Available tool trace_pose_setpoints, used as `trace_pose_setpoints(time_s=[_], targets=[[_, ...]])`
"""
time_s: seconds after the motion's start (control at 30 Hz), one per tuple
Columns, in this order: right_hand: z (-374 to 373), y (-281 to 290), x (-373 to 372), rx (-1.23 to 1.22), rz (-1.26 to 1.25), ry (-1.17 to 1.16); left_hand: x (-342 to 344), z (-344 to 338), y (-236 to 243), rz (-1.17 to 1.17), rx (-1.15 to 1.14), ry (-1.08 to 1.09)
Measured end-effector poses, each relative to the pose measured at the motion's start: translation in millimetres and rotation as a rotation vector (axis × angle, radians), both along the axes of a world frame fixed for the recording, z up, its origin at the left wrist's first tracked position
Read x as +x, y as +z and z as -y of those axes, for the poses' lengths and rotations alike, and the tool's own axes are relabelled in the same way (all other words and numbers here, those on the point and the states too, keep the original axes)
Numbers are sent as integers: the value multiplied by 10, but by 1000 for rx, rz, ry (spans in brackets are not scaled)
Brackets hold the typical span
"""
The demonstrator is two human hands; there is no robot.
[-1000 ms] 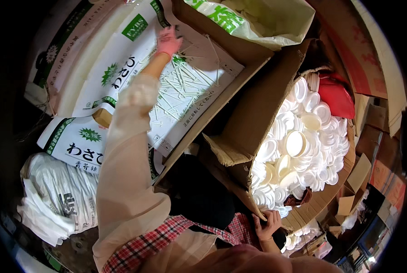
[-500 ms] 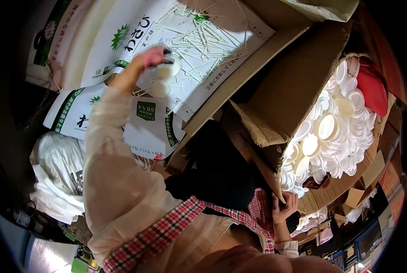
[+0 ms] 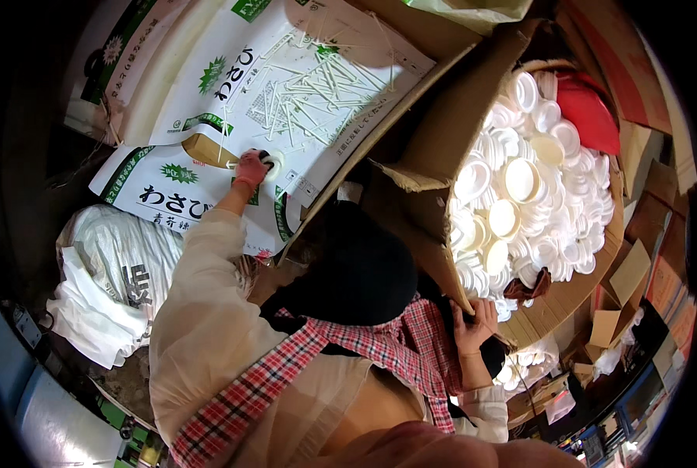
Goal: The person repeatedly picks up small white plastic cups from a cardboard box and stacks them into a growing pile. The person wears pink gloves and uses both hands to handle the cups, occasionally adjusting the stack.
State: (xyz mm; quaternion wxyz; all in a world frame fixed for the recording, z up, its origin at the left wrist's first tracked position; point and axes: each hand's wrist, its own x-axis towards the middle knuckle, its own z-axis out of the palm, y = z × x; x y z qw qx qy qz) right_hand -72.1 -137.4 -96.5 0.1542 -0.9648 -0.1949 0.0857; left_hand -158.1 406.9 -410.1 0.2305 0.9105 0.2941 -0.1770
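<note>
My left hand [image 3: 251,168], in a pink glove with dark fingertips, is closed on white round lids [image 3: 273,166]; how many is hidden. It is over the near edge of a white sheet [image 3: 183,87] printed in green and black. Farther off on that sheet lie several thin white sticks [image 3: 326,87], crossing one another in a loose scatter. My bare right hand [image 3: 477,324] has its fingers curled over the lower corner of a large cardboard box [image 3: 422,210]. A heap of white round lids [image 3: 547,175] fills this box, and a few of them look cream.
A red cloth-like thing [image 3: 588,111] lies at the heap's far side. A cardboard wall [image 3: 379,125] borders the printed sheet. White plastic bags [image 3: 114,285] sit at the left, and opened cartons [image 3: 621,300] stand at the right.
My left hand has come nearer to me, from beside the sticks to the sheet's near edge. The right hand stays at the box corner. The whole view has shifted slightly.
</note>
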Motion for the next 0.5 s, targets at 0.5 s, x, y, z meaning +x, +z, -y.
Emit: trace_pose_setpoints(time_s=[0.5], targets=[[95,25,-42,22,19,16,2481,484,3268,858,-221,-588]])
